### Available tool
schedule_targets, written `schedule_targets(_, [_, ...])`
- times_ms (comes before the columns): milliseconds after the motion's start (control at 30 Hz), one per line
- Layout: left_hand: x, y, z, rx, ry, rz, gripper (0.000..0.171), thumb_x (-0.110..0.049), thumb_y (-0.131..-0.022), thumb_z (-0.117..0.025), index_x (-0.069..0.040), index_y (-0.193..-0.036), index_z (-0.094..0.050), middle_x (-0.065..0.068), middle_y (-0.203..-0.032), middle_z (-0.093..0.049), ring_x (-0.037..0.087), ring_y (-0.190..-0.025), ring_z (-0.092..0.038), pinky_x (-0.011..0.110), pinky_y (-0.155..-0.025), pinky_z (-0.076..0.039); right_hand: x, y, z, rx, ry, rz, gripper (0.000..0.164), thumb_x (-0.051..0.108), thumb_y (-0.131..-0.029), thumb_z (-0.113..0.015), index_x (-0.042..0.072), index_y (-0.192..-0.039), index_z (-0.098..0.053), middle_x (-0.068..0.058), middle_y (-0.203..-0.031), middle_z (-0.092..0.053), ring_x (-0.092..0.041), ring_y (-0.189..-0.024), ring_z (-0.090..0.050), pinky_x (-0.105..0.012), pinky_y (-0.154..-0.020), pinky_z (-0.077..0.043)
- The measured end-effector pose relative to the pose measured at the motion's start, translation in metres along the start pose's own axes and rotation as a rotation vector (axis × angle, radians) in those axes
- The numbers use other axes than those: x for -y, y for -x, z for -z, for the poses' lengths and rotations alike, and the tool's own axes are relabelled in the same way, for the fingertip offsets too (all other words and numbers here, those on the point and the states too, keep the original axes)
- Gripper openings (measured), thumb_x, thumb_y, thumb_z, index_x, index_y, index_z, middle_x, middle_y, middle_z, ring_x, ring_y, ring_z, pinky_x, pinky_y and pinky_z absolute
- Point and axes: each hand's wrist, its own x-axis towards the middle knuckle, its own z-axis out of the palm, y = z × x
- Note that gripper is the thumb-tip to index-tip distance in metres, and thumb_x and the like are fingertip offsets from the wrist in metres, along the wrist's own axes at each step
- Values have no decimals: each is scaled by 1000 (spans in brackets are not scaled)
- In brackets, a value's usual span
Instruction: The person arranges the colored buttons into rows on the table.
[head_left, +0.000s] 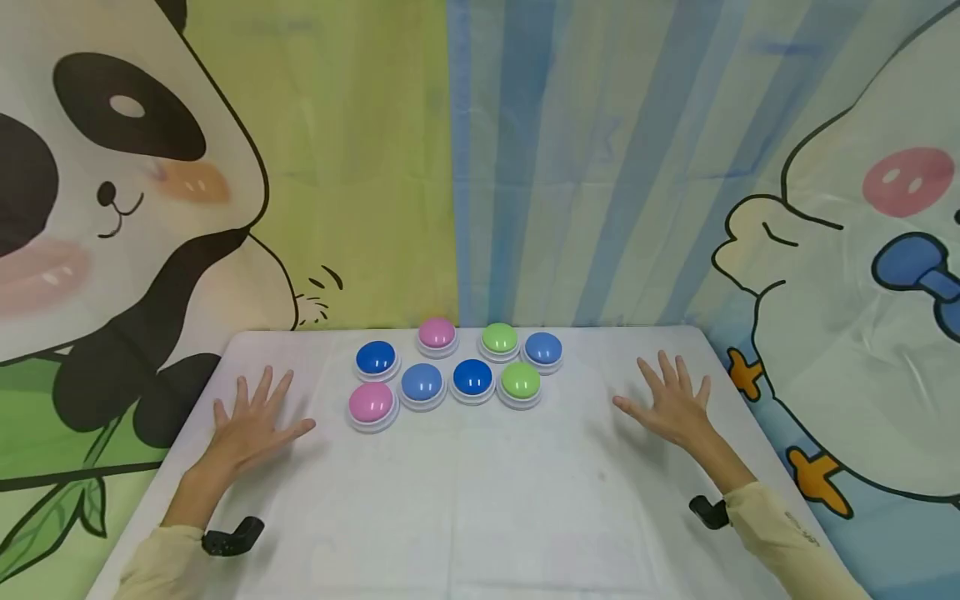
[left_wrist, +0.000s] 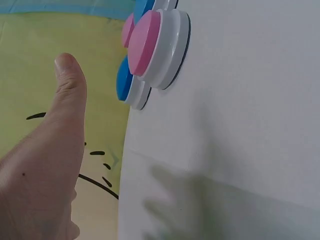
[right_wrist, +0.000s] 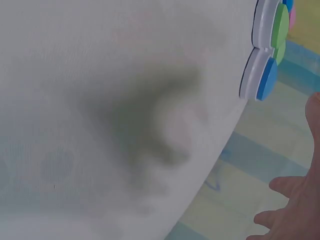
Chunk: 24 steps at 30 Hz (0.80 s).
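Several round push buttons with domed tops and white bases stand in a cluster toward the back of a white table (head_left: 480,500). Two are pink: a front-left pink button (head_left: 371,403) and a back pink button (head_left: 437,333). Green ones include a front green button (head_left: 521,381) and a back green button (head_left: 499,338). A dark blue button (head_left: 376,358) and a lighter blue button (head_left: 543,349) stand at the cluster's sides. My left hand (head_left: 251,433) hovers left of the cluster, fingers spread, holding nothing. To the right, my right hand (head_left: 671,407) also spreads its fingers, apart from the buttons.
Behind the table hangs a curtain (head_left: 360,167) printed with a panda and a pale cartoon animal. Dark wrist devices (head_left: 234,537) show at both sleeves. Both hands cast shadows on the tabletop.
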Motion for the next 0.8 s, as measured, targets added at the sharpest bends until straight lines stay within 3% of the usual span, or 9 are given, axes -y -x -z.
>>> schedule_targets(267, [-19,-14,-9,-28,11,-32,101,-71,-83,-53,-18,-157,-9,24,-161,-2,59,-142,4,85,-99,0,19,-6,-18,-23,-24,34,93,69,-82,-55,9,-150,-32,-28,-158,-16,-53,-144,-8,-80,-105,1])
schedule_targets(433, [-43,-31,-12,-41,19,-63,100,-70,-83,-54,-18,-157,-10,22,-162,-2,55,-145,5,83,-102,-2,43,-17,-26,-34,-67,58,92,68,-82,-56,11,-151,-32,-26,-159,-16,-51,-146,-9,-78,-108,1])
schedule_targets(500, [-57,-39,-13,-71,26,-115,99,-69,-82,-57,-17,-156,-17,20,-163,-6,52,-146,1,80,-106,-7,58,-21,-28,-37,-113,77,91,65,-82,-59,11,-150,-32,-24,-159,-17,-49,-146,-13,-76,-109,-3])
schedule_targets(633, [-96,-59,-22,-169,67,-298,91,-64,-79,-66,-13,-149,-37,17,-160,-22,45,-148,-14,69,-111,-23,97,-31,-33,-34,-197,178,86,57,-83,-66,10,-148,-36,-22,-157,-28,-45,-142,-29,-70,-110,-24])
schedule_targets(733, [-134,-78,-30,-156,150,-407,82,-54,-81,-70,-14,-147,-41,14,-158,-29,40,-146,-24,62,-110,-34,131,-43,-36,4,-217,274,84,52,-82,-70,11,-147,-38,-19,-153,-37,-41,-138,-40,-63,-106,-38])
schedule_targets(800, [-159,-90,-35,-96,205,-456,79,-49,-84,-71,-14,-148,-39,14,-158,-30,38,-145,-28,60,-109,-36,152,-52,-39,45,-212,321,83,49,-81,-73,12,-148,-38,-17,-150,-42,-38,-137,-43,-60,-106,-40])
